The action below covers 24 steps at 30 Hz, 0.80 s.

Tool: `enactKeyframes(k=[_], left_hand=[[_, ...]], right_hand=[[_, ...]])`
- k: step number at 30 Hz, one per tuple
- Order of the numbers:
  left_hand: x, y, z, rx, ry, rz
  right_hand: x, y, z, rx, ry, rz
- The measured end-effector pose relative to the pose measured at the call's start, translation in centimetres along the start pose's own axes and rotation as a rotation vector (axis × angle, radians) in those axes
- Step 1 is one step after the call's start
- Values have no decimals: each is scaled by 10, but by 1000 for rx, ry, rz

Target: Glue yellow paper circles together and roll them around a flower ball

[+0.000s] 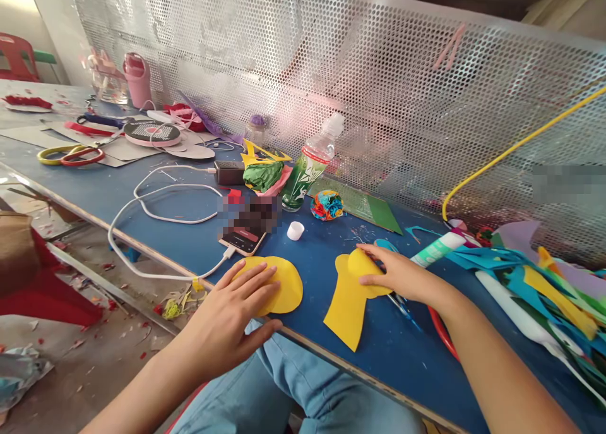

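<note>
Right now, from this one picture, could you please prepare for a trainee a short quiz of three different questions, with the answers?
1. True or false: the left hand rests on the phone.
2. Which cable is plugged into the phone? A) a black cable B) a white cable C) a yellow cable
3. Fill the gap: the right hand touches ____ paper.

Key: 1. False, it rests on a rounded yellow piece. 2. B. 3. yellow.

Worktop (315, 247): paper cutout (288, 285) before phone (242, 235); cap (296, 231) right of phone; bottle (307, 168) behind cap; scissors (83, 163) far left.
</note>
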<state>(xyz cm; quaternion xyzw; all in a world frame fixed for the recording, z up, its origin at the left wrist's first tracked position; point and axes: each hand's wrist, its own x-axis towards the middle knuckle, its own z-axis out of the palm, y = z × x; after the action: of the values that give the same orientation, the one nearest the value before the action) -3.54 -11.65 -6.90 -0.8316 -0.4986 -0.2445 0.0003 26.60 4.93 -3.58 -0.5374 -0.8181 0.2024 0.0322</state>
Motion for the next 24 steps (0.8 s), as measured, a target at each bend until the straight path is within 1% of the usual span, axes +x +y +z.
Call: enactKeyframes(k=[2,5,7,10,12,13,15,18,21,24], left_hand=[[0,0,-1,-13,-16,-7],[1,2,-2,-21,-37,-19],[1,2,-3,-27,-40,-22],[1,4,-4,-40,-29,-23],[1,5,-5,-44,-15,-21],[2,5,-5,-46,-9,-20],[3,7,-7,-53,-2,-25],[5,8,-8,-56,-9,-52],[6,9,-9,-42,-18,-68],[8,10,-10,-28,-22,-64]], right_hand=[[5,5,2,94,87,-19],[8,7,1,195,248,35],[8,2,-4,343,281,75],[5,-20,-13,678,212,41],[2,-44,-15,835,125,4],[1,-57,-14,879,65,-11],[2,-82,-7,915,-72,-68],[7,-106,15,876,-190,-176],[11,-112,35,770,-172,-202],[12,-109,44,638,-101,-201]])
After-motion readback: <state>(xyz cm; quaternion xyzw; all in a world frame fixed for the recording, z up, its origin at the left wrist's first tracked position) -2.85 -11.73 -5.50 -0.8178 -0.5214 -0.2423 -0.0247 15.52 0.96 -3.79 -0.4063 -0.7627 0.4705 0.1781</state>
